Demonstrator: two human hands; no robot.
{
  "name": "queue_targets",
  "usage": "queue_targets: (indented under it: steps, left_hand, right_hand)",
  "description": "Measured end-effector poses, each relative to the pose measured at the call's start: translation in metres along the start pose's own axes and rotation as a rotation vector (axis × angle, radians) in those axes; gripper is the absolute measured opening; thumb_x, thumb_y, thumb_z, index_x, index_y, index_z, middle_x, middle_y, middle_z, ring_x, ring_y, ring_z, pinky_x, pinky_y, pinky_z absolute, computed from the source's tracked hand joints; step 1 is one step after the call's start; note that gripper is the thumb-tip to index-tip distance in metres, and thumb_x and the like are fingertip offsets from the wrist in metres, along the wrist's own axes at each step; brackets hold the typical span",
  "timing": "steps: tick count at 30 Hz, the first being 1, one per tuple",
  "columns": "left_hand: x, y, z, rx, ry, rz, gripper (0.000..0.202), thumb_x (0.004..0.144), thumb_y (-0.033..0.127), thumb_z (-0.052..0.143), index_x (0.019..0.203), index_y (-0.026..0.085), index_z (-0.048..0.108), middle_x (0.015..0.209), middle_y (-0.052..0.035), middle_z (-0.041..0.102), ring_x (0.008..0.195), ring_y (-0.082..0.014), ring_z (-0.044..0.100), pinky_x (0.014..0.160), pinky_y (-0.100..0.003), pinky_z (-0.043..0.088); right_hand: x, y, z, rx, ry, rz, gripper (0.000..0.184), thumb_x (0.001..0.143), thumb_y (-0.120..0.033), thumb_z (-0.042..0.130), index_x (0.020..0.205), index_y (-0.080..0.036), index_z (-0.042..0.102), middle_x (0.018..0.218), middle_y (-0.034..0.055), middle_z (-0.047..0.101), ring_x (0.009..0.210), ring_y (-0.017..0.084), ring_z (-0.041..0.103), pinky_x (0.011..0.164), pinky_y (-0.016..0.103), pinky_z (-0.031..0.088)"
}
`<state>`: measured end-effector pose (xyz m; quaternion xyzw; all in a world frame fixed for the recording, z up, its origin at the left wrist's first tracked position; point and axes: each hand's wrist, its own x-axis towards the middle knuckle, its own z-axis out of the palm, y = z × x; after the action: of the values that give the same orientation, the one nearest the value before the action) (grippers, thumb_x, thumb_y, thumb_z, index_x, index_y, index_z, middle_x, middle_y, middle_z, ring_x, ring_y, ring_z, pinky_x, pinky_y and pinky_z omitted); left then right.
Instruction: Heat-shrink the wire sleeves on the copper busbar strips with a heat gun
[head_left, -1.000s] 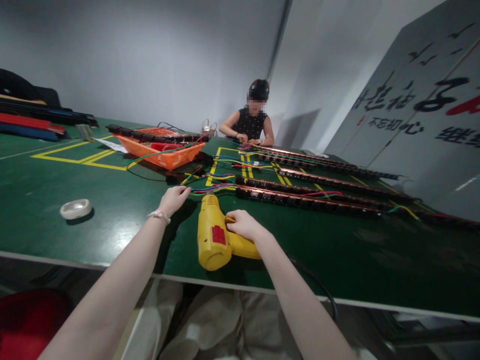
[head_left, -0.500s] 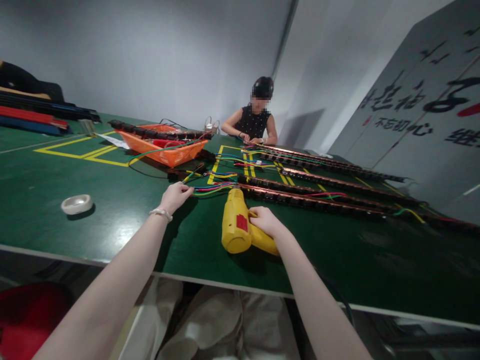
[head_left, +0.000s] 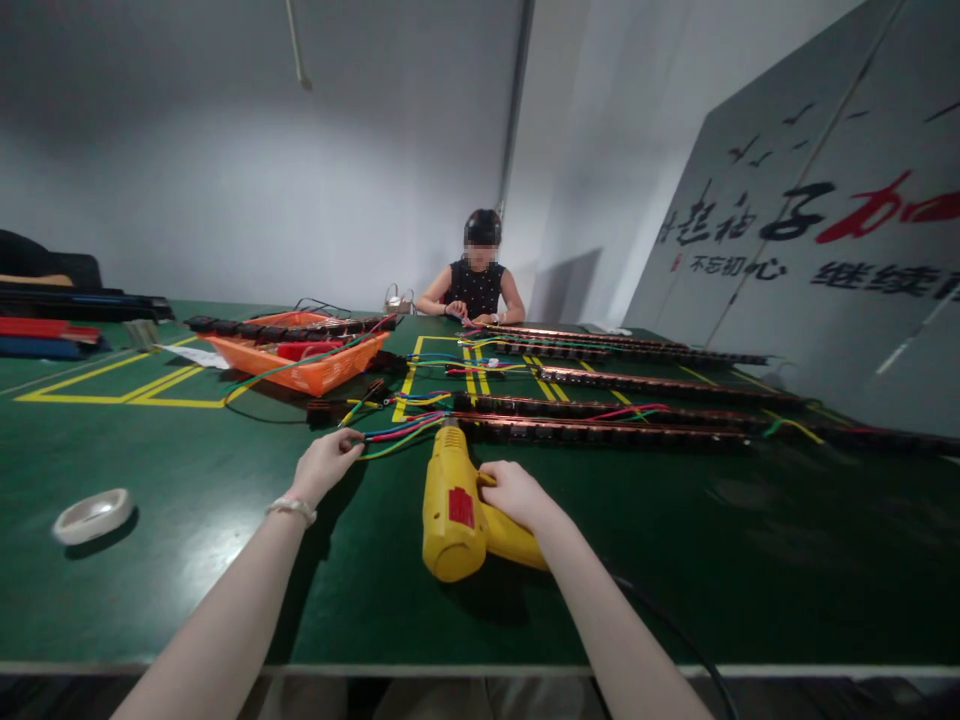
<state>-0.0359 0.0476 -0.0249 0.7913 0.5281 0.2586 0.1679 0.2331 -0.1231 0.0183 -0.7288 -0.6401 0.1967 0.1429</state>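
A yellow heat gun with a red label is gripped by its handle in my right hand. Its nozzle points away from me, at the near end of a long black and copper-coloured strip. My left hand pinches the ends of several coloured wires, red, blue and green, that run out of that strip. Those wires stretch between my left fingers and the nozzle. Just beyond lies a second similar strip with wires of its own.
An orange basket holding parts stands at the back left. A roll of tape lies at the left on the green table. Opposite me a person handles wires. More strips extend to the right; a black cord hangs over the front edge.
My view has tilted up and turned slightly right, so everything sits lower and further left. Both hands keep their grips on the wires and the heat gun.
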Motion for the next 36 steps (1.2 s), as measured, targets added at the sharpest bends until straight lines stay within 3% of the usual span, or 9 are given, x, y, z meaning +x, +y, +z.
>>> queue_targets:
  steps: [8,14,21,28,36]
  left_hand:
    - [0.008,-0.008,0.007,0.007,0.002,0.003,0.037,0.078,0.045,0.047,0.101,0.025,0.067,0.088,-0.0025,0.066,0.08,-0.0199,0.061,0.065,-0.026,0.041]
    - [0.013,0.005,0.01,0.034,-0.014,0.003,0.031,0.078,0.044,0.048,0.096,0.028,0.068,0.087,-0.0018,0.065,0.082,-0.0195,0.06,0.065,-0.025,0.04]
    - [0.019,0.01,0.013,0.007,-0.059,-0.064,0.03,0.08,0.046,0.047,0.094,0.026,0.065,0.097,-0.0027,0.066,0.089,-0.0212,0.06,0.066,-0.026,0.039]
    - [0.017,0.005,0.017,-0.006,-0.027,-0.009,0.034,0.086,0.048,0.037,0.091,0.024,0.06,0.096,-0.0033,0.066,0.087,-0.0215,0.06,0.068,-0.027,0.039]
    - [0.011,0.013,0.011,-0.054,-0.08,0.019,0.038,0.087,0.052,0.031,0.085,0.024,0.056,0.081,-0.0004,0.065,0.075,-0.0187,0.059,0.062,-0.025,0.036]
  right_hand:
    - [-0.002,-0.002,0.0,-0.02,0.022,0.024,0.027,0.089,-0.04,0.053,0.093,-0.014,0.061,0.09,0.0032,0.062,0.083,0.015,0.059,0.078,0.036,0.048]
    - [-0.004,-0.006,0.001,-0.017,0.054,0.04,0.026,0.088,-0.039,0.053,0.089,-0.015,0.06,0.087,0.0025,0.061,0.076,0.013,0.057,0.072,0.032,0.047]
    - [-0.006,-0.011,0.001,-0.018,0.093,0.032,0.012,0.081,-0.023,0.052,0.083,-0.017,0.062,0.085,0.0037,0.065,0.073,0.014,0.058,0.062,0.026,0.04]
    - [-0.005,-0.042,0.021,-0.049,0.12,-0.063,0.013,0.071,-0.021,0.049,0.073,-0.022,0.063,0.08,0.0034,0.068,0.073,0.017,0.061,0.055,0.024,0.032]
    - [0.002,-0.077,0.041,-0.109,0.158,-0.135,0.017,0.064,-0.024,0.05,0.072,-0.024,0.066,0.08,0.0057,0.071,0.078,0.022,0.065,0.06,0.027,0.036]
